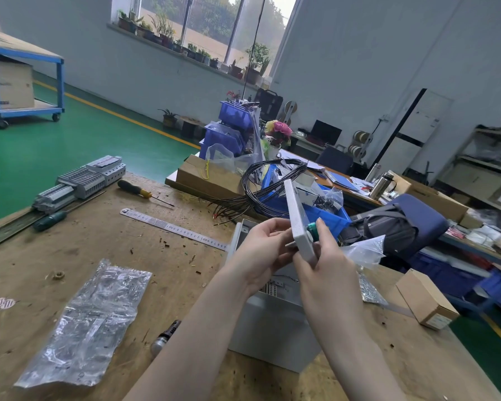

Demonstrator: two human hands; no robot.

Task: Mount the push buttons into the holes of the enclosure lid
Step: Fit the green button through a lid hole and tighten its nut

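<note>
Nearest of all, at the near edge of the wooden workbench, a crumpled clear plastic bag lies flat on the left, and a dark-handled tool rests just right of it. Right of that sits the grey enclosure box, open side up, directly under the raised hands.

Up above the box: the right hand grips the white enclosure lid by its near lower corner, lid tilted and seen almost edge-on, with the index finger reaching up along its right face. A green push button pokes out of that right face, low on the lid (seated in a hole, by the look of it). The left hand is curled in against the lid's left face, fingertips pinching a small part there; what exactly, I cannot tell.

Further out on the bench, a steel ruler lies on a diagonal, with a green-handled screwdriver and a yellow-and-black screwdriver beyond it, grey terminal blocks at the far left edge. Behind the lid, black cables loop over a blue bin.
</note>
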